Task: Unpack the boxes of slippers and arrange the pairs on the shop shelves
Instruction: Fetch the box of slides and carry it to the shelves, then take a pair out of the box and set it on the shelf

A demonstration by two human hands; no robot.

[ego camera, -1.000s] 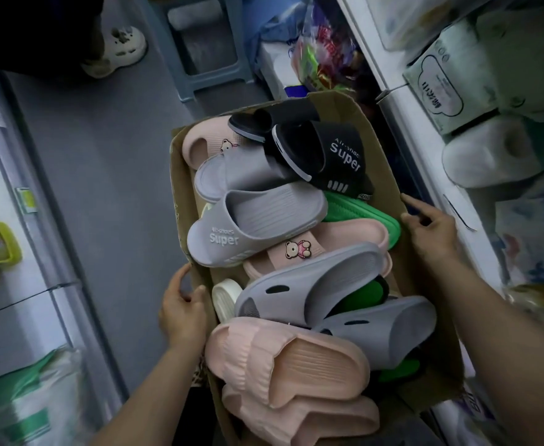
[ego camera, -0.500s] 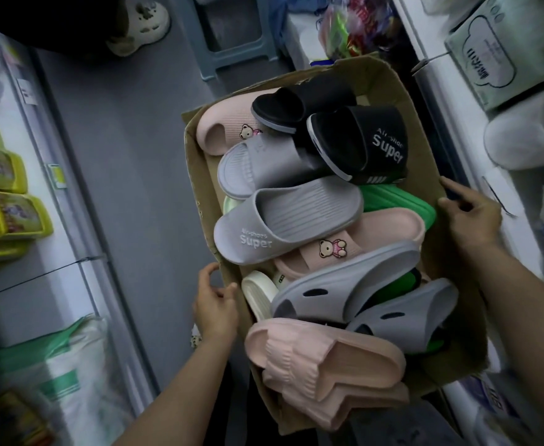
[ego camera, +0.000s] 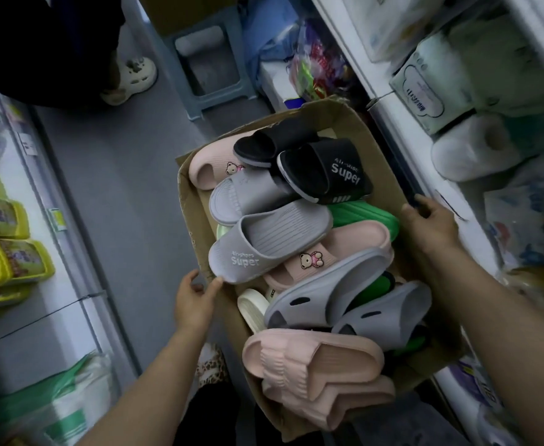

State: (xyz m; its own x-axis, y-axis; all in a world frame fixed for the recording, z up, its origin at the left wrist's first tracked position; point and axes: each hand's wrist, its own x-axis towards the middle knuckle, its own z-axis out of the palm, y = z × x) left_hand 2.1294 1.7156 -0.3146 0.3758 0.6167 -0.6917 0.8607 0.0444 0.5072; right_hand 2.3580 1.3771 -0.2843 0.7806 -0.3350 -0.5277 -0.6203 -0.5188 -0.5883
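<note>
Since a second ago the cardboard box [ego camera: 193,201] has swung a bit toward the right-hand shelf and the view has drifted, so more of the aisle floor and the yellow packs [ego camera: 5,239] on the left shelf show now. Slippers inside look like they've barely shifted.

Only one view, the head cam, so here goes. Left hand [ego camera: 193,299] grips the box's left wall, thumb hooked over the rim right by the toe of the grey Super slipper [ego camera: 264,241]. Right hand [ego camera: 430,225] holds the right wall, fingers curled over the edge, just beside the white shelf [ego camera: 389,123] front. So both hands are closed on the box, neither on a slipper yet.

The box itself is piled high: black Super slipper [ego camera: 323,172] at the far end, pink bear slipper [ego camera: 325,255] mid-pile, a green one [ego camera: 365,217] peeking out underneath, two grey vented ones nearer, and a stacked pink pair [ego camera: 315,371] hanging over the near rim. I can't tell if the box is resting on anything or fully carried.

My take: the step is still just getting the box parked somewhere handy. I'd keep it level, since that near pink pair looks ready to slide off, and the cardboard looks soft and torn at the far edge. Set it down fully before letting go with either hand. Then match pairs from the top of the pile rather than digging.

There's also a stool [ego camera: 209,66] and someone's foot in a cream clog [ego camera: 135,78] up the aisle.
</note>
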